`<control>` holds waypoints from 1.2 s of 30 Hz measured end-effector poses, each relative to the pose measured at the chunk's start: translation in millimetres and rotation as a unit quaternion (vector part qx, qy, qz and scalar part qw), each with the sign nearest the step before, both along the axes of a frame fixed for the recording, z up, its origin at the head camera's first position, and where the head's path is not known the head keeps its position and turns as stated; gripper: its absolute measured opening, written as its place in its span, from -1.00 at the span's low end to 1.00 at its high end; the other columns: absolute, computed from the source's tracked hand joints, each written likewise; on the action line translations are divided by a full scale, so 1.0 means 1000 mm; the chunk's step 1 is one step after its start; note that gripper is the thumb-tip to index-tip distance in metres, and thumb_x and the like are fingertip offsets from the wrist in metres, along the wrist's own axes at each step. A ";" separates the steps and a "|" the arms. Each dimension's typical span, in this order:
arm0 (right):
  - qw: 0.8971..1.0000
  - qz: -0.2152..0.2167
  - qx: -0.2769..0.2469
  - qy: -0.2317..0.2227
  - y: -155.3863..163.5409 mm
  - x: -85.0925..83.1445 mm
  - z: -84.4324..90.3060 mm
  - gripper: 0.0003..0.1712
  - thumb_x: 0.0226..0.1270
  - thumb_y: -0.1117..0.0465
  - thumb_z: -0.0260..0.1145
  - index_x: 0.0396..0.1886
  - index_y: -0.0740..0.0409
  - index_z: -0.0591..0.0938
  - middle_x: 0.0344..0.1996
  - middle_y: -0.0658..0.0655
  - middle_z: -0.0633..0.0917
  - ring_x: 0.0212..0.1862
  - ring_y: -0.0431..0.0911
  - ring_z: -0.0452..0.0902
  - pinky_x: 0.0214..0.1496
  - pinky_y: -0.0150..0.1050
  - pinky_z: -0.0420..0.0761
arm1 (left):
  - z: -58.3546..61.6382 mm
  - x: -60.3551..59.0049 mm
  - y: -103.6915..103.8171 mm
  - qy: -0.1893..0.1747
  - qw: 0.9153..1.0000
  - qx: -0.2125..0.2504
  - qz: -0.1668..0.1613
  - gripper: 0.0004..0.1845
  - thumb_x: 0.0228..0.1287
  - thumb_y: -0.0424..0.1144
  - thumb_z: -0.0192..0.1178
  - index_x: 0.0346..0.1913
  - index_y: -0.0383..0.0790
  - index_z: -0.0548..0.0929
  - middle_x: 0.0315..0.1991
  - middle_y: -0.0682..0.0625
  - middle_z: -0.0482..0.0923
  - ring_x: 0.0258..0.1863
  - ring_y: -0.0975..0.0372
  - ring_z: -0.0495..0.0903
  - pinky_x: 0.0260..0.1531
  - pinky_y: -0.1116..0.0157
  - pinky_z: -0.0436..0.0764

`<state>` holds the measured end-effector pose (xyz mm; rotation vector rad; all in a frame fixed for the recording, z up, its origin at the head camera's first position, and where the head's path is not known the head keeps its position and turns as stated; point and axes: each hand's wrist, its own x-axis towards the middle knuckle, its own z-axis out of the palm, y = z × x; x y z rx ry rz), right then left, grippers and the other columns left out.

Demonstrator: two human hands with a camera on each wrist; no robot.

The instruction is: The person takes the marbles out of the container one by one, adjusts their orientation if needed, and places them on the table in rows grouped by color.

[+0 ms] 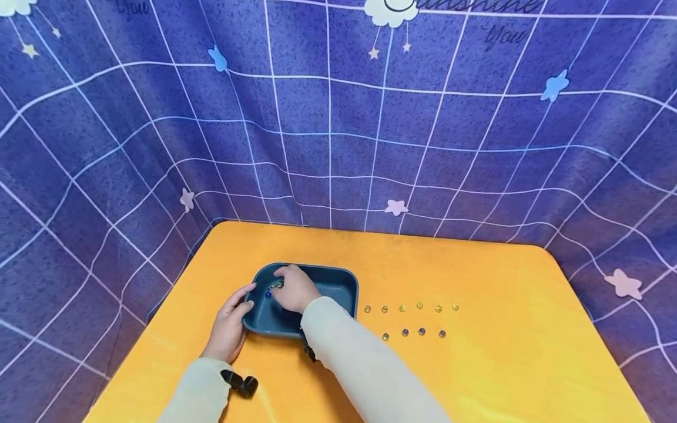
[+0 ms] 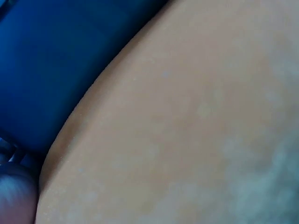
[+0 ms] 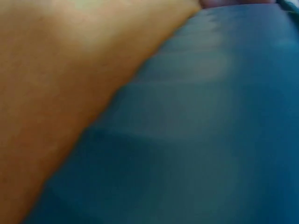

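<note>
A dark blue-teal tray [image 1: 338,279] stands on the orange table [image 1: 476,376], left of the middle. My left hand [image 1: 228,323] grips the tray's left rim, thumb along the edge. My right hand [image 1: 294,288] reaches down into the tray, and its curled fingertips pinch a greenish marble [image 1: 276,285]. A blue marble [image 1: 268,295] lies just beside it on the tray floor. The left wrist view is a blur of tray wall [image 2: 46,70] against table [image 2: 187,116]. In the right wrist view there is only tray surface [image 3: 210,140] and an orange area.
Several small marbles [image 1: 419,306] lie in two neat rows on the table right of the tray, the nearer row [image 1: 421,332] being shorter. A purple checked cloth backdrop [image 1: 338,147] closes in the table's far and side edges. A black wrist mount [image 1: 240,385] sits on each sleeve.
</note>
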<state>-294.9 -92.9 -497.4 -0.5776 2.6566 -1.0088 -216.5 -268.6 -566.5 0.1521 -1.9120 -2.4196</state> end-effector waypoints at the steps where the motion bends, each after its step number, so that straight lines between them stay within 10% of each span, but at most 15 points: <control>1: 1.000 -0.001 0.003 0.001 -0.001 -0.001 -0.002 -0.50 0.46 0.06 0.37 0.34 0.01 0.62 0.31 0.02 0.56 0.27 -0.14 0.52 0.34 -0.17 0.51 | 0.000 0.000 0.000 -0.001 1.000 -0.001 0.000 -0.49 0.64 -0.30 -0.01 0.54 -0.28 0.31 0.62 -0.06 0.01 0.55 0.07 0.08 0.26 0.36 0.49; 23: 0.995 0.060 0.068 0.031 -0.002 -0.011 -0.025 -0.52 0.42 0.11 0.40 0.31 0.00 0.65 0.30 -0.05 0.58 0.36 -0.09 0.42 0.40 -0.21 0.43 | 0.002 0.001 0.000 -0.006 1.000 -0.011 -0.003 -0.50 0.64 -0.30 -0.02 0.54 -0.24 0.33 0.63 -0.04 -0.02 0.58 0.10 0.02 0.32 0.36 0.42; 36: 0.998 0.040 0.047 0.015 0.000 -0.011 -0.024 -0.77 0.25 0.32 0.46 -0.11 0.02 0.80 -0.24 -0.12 0.64 -0.17 -0.23 0.52 0.05 -0.35 0.60 | 0.003 0.002 0.000 -0.011 1.000 -0.016 -0.005 -0.51 0.65 -0.33 -0.06 0.54 -0.24 0.32 0.65 -0.04 -0.06 0.59 0.10 -0.01 0.40 0.23 0.33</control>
